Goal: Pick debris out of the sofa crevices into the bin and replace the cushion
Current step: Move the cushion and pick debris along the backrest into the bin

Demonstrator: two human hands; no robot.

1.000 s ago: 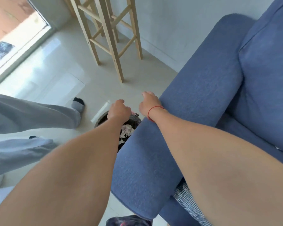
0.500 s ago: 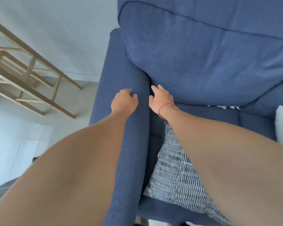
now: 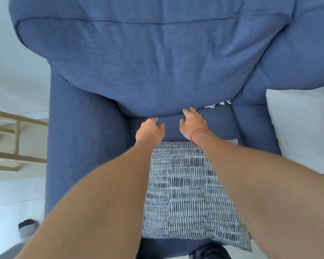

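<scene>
A: Status on hands?

B: Both out over the blue sofa (image 3: 86,146) seat, near the bottom edge of the back cushion (image 3: 148,58). Left hand (image 3: 149,130) loosely curled, fingers bent, thumb out to the side, holding nothing visible. Right hand (image 3: 192,123) spread, fingers fanned and reaching toward the crevice, empty too. Red string (image 3: 198,132) round the right wrist.

A: Contact with fabric?

B: Cannot tell for either. Close above the seat, no clear press into it.

A: Debris?

B: Small white scraps (image 3: 217,105) lined along the crevice where back cushion meets seat, just right of the right fingertips. Blurred, so count unclear. Not touched by either hand.

A: Cushion to replace?

B: Patterned cushion (image 3: 183,187), dark with white dashes, lying flat on the seat front, under and between both forearms. Back edge just beside the wrists, front corner hanging past the seat edge at lower right. Not gripped.

A: Bin?

B: Out of frame.

A: Anything else around?

B: White pillow (image 3: 297,128) on the seat at right, touching the seat cushion's right side. Wooden stool rungs (image 3: 17,139) at left against pale floor. Grey sock with dark toe (image 3: 27,228) at lower left beside the sofa arm. Dark blurred object at bottom centre, unidentifiable.
</scene>
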